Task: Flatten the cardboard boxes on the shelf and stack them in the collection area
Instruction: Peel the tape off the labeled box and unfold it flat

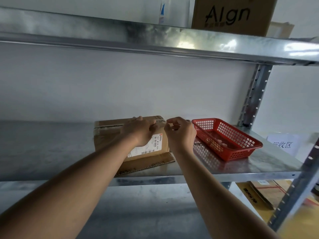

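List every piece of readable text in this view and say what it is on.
"AIgn": brown box on the upper shelf.
"507 N705 A36": shipping label on the cardboard box under the left hand.
"回收区": white paper sign at right.
Label's fine print, barcodes, and lower boxes' print: unreadable.

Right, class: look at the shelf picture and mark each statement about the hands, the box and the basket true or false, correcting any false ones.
1. The left hand rests on the cardboard box. True.
2. The red plastic basket stands left of the box. False: it stands to its right.
3. The box bears a white shipping label. True.
4. The right hand is inside the basket. False: it is beside the box's right top corner, fingers curled.
5. The box on the upper shelf is printed "Algn". True.
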`<state>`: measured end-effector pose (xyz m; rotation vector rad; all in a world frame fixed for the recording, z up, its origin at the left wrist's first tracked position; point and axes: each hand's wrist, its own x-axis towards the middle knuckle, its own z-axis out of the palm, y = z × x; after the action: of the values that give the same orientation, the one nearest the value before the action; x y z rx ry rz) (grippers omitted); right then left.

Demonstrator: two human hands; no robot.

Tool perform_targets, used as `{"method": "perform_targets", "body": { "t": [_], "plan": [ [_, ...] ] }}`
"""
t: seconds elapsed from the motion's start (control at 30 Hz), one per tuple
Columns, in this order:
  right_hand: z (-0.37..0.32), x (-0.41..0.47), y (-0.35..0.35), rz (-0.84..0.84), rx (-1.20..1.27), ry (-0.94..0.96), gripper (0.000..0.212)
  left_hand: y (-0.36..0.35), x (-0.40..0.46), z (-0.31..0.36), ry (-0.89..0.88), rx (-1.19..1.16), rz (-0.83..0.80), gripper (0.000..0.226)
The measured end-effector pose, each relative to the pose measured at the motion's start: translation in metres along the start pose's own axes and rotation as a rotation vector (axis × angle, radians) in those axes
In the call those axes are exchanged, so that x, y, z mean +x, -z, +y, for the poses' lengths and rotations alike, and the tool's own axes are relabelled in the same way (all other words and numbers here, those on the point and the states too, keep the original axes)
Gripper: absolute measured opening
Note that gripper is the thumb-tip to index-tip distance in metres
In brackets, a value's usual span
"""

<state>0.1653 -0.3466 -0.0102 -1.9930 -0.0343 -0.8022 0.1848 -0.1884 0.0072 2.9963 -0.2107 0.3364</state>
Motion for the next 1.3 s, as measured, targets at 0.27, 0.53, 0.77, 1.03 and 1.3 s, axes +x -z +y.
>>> {"method": "perform_targets", "body": {
  "t": [0.27,0.53,0.77,1.03,1.3],
  "plan": [
    [0.045,0.049,0.059,-0.031,-0.014,0.015,0.013,0.007,0.02,0.069,0.121,0.078,-0.054,0.047],
    [0.109,0.095,0.109,-0.069,-0.249,-0.02,0.018,0.021,0.044,0.102,0.247,0.033,-0.25,0.053],
    [0.134,0.112,0.119,-0.223,-0.448,-0.037,0.011,0.025,0.036,0.084,0.208,-0.203,-0.214,0.055],
    [0.128,0.105,0.103,-0.335,-0.457,0.089,0.023,0.039,0.001,0.072,0.267,-0.149,-0.246,0.069],
    [0.094,0.081,0.084,-0.48,0.008,0.268,0.022,0.024,0.013,0.095,0.424,-0.039,-0.159,0.057]
  ]
}}
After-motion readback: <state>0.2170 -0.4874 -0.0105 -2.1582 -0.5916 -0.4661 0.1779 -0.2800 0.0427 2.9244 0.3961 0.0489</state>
